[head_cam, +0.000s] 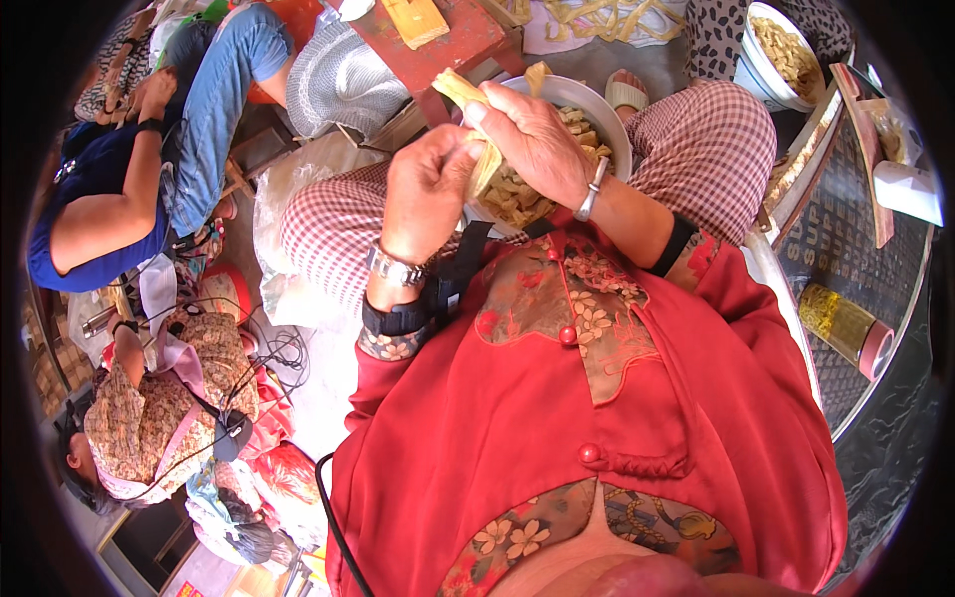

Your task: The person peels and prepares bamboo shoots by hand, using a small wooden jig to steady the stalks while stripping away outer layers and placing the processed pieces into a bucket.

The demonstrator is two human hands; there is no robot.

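Observation:
Above my lap both hands hold a pale yellow, folded strip of what looks like dried food [486, 166]. My left hand [427, 190], with a metal watch at its wrist, pinches the strip's lower part between thumb and fingers. My right hand [533, 138], wearing a silver bangle, grips it higher up, and its end sticks out past the fingers. Beneath the hands, between my knees, a white bucket [621, 138] holds many short yellowish pieces; part of it is hidden by my hands. One longer piece [537, 77] rests at its far rim.
Beyond the bucket stands a red wooden stool [425, 56] with a wood block [416, 21]. A grey woven hat [339, 78] lies beside it. Long strips [612, 19] lie on a cloth. Another bucket [746, 67] is at right. A jar [845, 328] lies right. Other people sit at left.

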